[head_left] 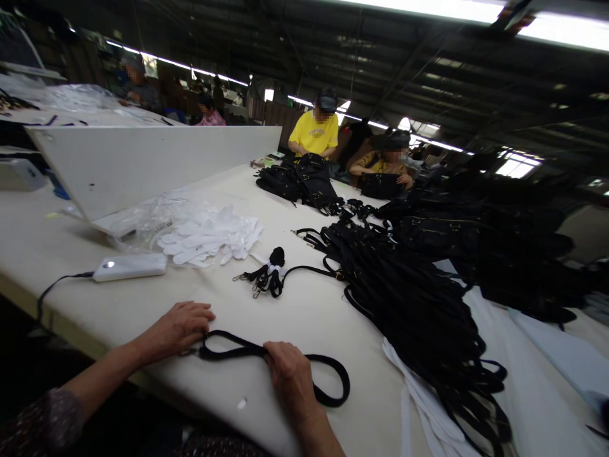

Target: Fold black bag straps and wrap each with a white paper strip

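A black strap (242,349) lies doubled on the table in front of me, with a loop bending round at its right end. My right hand (290,371) is closed over the middle of this strap, fingers curled down around it. At the strap's left end rests my left hand (185,325), its fingers stretched out and its thumb side partly hidden. A small metal clip (191,351) shows just below that hand. Farther up the table is a tied bundle of black straps (273,273) with metal hooks and a white band.
A large heap of black straps (404,285) covers the right side. White strips (214,235) and clear plastic lie left, near a white corded device (130,267). A white panel (181,162) stands behind. Across the table, people handle black bags (304,181).
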Available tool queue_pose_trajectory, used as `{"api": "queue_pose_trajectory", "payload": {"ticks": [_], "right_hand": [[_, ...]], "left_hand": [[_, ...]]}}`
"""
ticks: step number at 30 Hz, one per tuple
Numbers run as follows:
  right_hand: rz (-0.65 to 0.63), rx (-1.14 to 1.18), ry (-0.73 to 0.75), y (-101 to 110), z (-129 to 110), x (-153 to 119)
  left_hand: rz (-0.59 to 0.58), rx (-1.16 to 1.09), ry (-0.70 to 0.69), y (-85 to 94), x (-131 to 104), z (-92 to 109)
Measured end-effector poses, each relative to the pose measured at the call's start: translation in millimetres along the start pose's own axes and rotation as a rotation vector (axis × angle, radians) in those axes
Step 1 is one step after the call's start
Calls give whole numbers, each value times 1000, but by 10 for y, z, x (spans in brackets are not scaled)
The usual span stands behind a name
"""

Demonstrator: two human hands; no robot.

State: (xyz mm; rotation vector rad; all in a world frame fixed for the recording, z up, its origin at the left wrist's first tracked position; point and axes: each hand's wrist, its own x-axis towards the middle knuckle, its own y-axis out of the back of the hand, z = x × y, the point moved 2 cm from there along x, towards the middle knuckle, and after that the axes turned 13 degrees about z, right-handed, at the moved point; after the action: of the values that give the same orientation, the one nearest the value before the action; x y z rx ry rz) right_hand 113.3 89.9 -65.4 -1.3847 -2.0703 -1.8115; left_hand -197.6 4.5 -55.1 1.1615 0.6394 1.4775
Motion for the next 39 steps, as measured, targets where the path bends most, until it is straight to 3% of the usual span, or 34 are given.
{"api": "queue_pose_trajectory", "payload": {"ticks": [4,7,9,12,15,18,21,24,27,29,32,35,39], "right_hand": [[-14,9,-26,-21,8,18],[-25,-32,-16,-26,-7,21],[-45,-68,4,-25,-32,10],[-91,-108,20,-26,-62,-19],[-148,-114,13,2,-48,-32],[-227,-83,-43,142,62,-9],[-237,-82,-107,465,258,16],[-80,-47,-270,916,386,-33],[21,81,-463,1220,285,-205],[-83,132,-538,1232,132,-346],[-223,33,-662,1088,8,-487],[-196,-129,-719,987,92,-462],[-111,-209,-640,1027,265,-339]], "left_hand": [[-12,8,27,130,-3,51],[10,-3,25,125,36,295],[27,-11,-19,-15,89,548],[37,-50,-61,-367,180,910],[19,-113,-12,-669,255,1082],[-12,-152,35,-772,289,1072],[-43,-158,54,-742,284,1025],[-53,-144,74,-713,271,1016],[-54,-135,79,-722,274,1029],[-60,-133,84,-730,282,1037],[-74,-120,84,-722,284,1065],[-82,-116,76,-705,269,1114],[-84,-123,81,-714,243,1138]]}}
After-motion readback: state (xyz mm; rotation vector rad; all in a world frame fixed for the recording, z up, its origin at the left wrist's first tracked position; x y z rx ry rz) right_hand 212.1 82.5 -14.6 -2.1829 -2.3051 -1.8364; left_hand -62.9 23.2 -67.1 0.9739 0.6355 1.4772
